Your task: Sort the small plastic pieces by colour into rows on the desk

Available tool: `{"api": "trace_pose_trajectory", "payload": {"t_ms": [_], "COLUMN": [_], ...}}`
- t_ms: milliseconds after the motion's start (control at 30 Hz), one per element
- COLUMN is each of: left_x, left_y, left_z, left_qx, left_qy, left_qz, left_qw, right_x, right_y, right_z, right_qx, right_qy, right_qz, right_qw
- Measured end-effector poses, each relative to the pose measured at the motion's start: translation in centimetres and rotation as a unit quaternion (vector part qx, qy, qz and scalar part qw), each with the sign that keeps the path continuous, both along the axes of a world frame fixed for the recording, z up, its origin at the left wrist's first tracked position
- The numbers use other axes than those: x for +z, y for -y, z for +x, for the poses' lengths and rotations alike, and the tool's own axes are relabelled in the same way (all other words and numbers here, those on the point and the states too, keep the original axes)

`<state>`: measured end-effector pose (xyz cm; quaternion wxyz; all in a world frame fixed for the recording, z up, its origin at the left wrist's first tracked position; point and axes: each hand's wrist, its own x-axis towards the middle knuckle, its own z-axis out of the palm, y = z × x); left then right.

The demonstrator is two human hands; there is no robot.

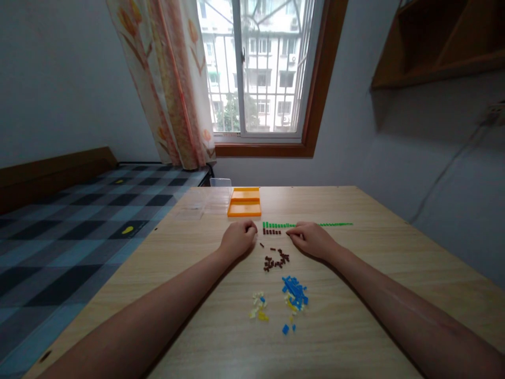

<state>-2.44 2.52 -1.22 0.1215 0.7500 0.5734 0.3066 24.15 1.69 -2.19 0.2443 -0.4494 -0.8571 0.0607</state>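
Brown pieces: short row on table, between the hands; loose heap nearer the person.
Right hand: at row's right end, thumb and forefinger drawn together; cannot tell if gripping.
Left hand: fingers curled, left of row; contents hidden.
Green pieces: row just beyond brown.

I see right hand at right end of brown row, left hand curled by the other. Orange case near desk's far edge.
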Motion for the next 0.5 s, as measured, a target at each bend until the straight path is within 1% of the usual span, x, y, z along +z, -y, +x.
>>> {"api": "trace_pose_trajectory", "payload": {"t_ms": [133, 300, 367, 500], "left_x": [0.1, 0.3, 0.5, 0.8], "left_y": [0.2, 0.5, 0.6, 0.9], "left_z": [0.1, 0.2, 0.2, 0.3], "left_qx": [-0.004, -0.005, -0.007, -0.009], "left_qy": [-0.009, -0.023, -0.028, -0.031], "left_qz": [-0.003, -0.012, -0.017, -0.026], "left_qw": [1.0, 1.0, 0.999, 0.999], "right_x": [-0.2, 0.0, 0.1, 0.2], "right_y": [-0.1, -0.5, -0.4, 0.2], "right_z": [-1.1, -1.4, -1.1, -0.6], "right_qx": [-0.056, -0.066, -0.055, 0.007], "right_qy": [-0.001, -0.009, -0.016, -0.033], "right_qz": [-0.011, -0.014, -0.012, 0.0], "right_qw": [0.998, 0.998, 0.998, 0.999]}}
